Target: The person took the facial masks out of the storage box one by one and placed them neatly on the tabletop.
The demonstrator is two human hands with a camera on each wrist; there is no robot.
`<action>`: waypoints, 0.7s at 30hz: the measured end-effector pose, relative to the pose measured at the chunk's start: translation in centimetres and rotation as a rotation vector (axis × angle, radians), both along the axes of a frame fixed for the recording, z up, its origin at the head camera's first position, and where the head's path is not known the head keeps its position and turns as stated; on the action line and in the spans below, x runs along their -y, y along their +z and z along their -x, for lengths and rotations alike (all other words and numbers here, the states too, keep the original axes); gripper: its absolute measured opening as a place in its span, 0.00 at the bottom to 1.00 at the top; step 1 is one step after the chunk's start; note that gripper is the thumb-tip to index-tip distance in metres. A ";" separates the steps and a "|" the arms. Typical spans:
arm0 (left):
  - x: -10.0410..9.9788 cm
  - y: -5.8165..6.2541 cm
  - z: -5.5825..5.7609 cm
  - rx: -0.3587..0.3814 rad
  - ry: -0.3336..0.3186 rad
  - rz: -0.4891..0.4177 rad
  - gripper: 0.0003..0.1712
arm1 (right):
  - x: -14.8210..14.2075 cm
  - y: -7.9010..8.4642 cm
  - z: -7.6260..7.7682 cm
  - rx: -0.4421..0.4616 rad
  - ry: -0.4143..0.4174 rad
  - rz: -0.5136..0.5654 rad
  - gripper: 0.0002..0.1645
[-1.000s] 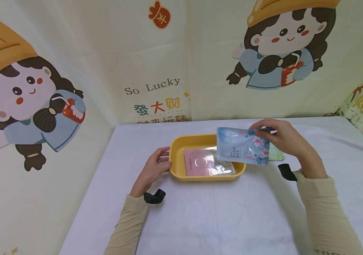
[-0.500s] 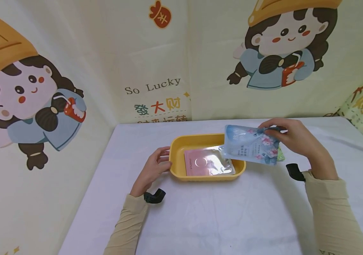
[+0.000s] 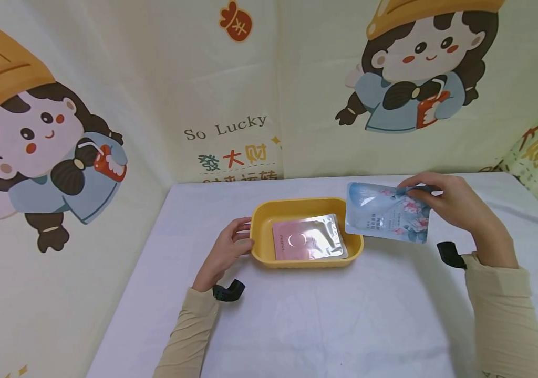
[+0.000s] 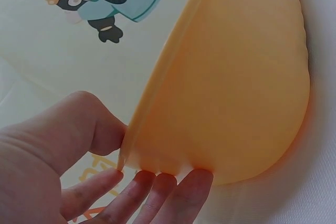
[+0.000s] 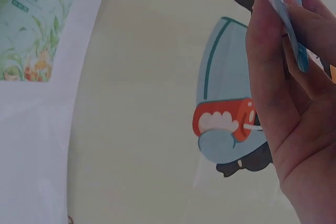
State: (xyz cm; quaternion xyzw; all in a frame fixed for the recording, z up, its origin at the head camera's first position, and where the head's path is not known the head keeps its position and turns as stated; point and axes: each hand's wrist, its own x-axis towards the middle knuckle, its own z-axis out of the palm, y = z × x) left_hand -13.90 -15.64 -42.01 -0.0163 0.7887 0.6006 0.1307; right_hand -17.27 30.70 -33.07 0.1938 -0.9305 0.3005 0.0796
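In the head view my right hand (image 3: 460, 202) pinches a blue sachet (image 3: 387, 214) with pink flowers by its top right corner. The sachet is held up at the right end of a yellow tray (image 3: 260, 231), overlapping its rim in this view. A pink and silver sachet (image 3: 309, 239) lies flat in the tray. My left hand (image 3: 224, 251) holds the tray's left end, thumb at the rim and fingertips on the outer wall (image 4: 226, 93). In the right wrist view, thumb and fingers pinch the sachet's edge (image 5: 299, 51), most of which is out of frame.
A green sachet (image 5: 29, 30) with a plant print lies on the white cloth in the right wrist view. In the head view the blue sachet hides it. The white-covered table (image 3: 297, 320) ends at a printed curtain (image 3: 311, 94) behind.
My right hand has moved right with the blue sachet, from over the tray's right part to its right end. More of the pink sachet shows. The left hand and tray stay put.
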 end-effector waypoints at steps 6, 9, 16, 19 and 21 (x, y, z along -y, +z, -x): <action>0.0 -0.1 0.0 -0.003 -0.007 -0.004 0.34 | -1.3 -0.2 0.2 -0.053 -0.005 0.006 0.19; 0.0 -0.2 0.0 0.002 -0.001 0.005 0.34 | -1.7 -0.2 0.2 -0.110 0.006 0.018 0.20; 0.1 -0.2 0.0 -0.004 -0.001 0.001 0.34 | -2.7 0.1 0.2 -0.127 0.002 0.031 0.21; 0.1 -0.1 -0.1 -0.006 -0.004 0.001 0.34 | -3.2 0.2 0.1 -0.091 -0.023 0.028 0.20; 0.0 0.0 -0.2 -0.007 -0.007 -0.001 0.34 | -3.6 0.2 0.1 -0.078 -0.038 0.026 0.19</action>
